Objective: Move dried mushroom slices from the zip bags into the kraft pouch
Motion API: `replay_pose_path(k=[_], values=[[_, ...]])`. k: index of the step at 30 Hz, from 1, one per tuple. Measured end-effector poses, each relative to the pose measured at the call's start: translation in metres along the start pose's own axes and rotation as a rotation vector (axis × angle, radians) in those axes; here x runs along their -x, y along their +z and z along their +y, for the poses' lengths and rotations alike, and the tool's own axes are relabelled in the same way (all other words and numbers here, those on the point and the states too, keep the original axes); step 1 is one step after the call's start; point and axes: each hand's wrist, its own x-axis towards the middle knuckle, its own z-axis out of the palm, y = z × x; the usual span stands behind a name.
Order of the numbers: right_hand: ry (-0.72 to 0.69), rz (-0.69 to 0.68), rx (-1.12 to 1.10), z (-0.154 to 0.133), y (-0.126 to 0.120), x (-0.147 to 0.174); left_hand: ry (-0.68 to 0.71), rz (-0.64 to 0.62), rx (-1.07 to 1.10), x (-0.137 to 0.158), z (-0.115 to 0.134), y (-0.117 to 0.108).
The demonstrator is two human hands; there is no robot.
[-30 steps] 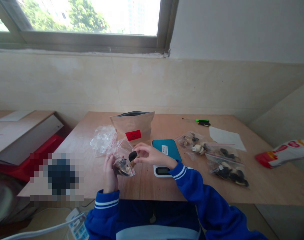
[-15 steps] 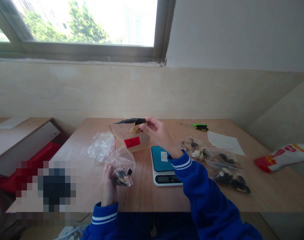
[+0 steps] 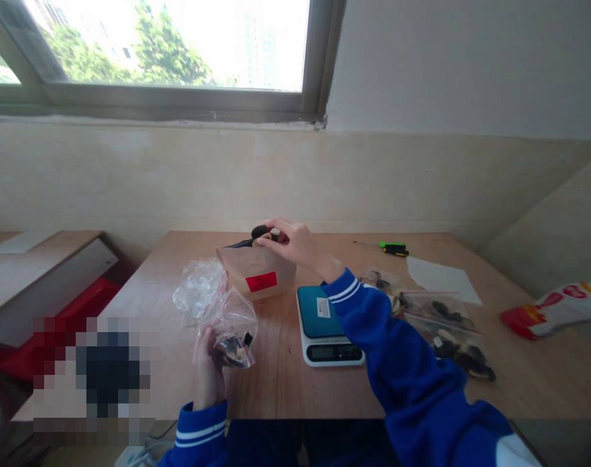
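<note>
The left hand [image 3: 208, 363] holds a small clear bag [image 3: 231, 324] near the front edge of the surface [image 3: 285, 389], with the fingers closed around its lower part, so the mouth of the bag stands up and open and the dark pieces inside rest at the bottom. The right hand [image 3: 292, 241] reaches forward to the open top of the brown paper pouch [image 3: 257, 269] and pinches a small dark piece [image 3: 259, 231] just above its mouth; the pouch stands upright, which keeps its opening easy to reach from above. A crumpled clear bag [image 3: 198, 285] lies just beside the pouch on the left, and the scale [image 3: 327, 324] sits on the right, under the blue sleeve. Filled bags [image 3: 451, 327] lie farther right, close to the sleeve. Between the pouch and the held bag there is bare wood, so the path back is open, but the held bag is close to the near edge.
</note>
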Motion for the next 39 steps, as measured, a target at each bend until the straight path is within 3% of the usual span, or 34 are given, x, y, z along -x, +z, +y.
replay_pose_path(k=[11,18,19,22,24,28,34,39], values=[[-0.125,-0.137,0.088,-0.002,-0.008,0.005,-0.003,-0.007,0.011,0.003,0.003,0.005],[-0.136,0.116,-0.053,-0.034,-0.010,0.030,0.067,-0.089,-0.026,0.008,0.008,0.009],[-0.114,0.061,-0.116,-0.040,-0.009,0.036,0.096,-0.095,-0.035,0.008,0.008,0.010],[-0.038,-0.280,-0.276,-0.051,0.000,0.057,0.209,-0.123,-0.073,0.010,0.008,0.015],[-0.004,-0.409,-0.285,-0.052,0.009,0.068,0.295,-0.151,-0.115,0.012,0.008,0.019],[0.055,-0.419,-0.240,-0.046,0.025,0.081,0.478,-0.178,-0.235,0.021,0.009,0.031],[0.073,-0.552,-0.283,-0.045,0.024,0.083,0.696,-0.097,-0.529,0.020,0.007,0.040],[0.176,-0.620,-0.469,-0.044,0.027,0.090,0.815,-0.075,-0.685,0.011,0.006,0.043]])
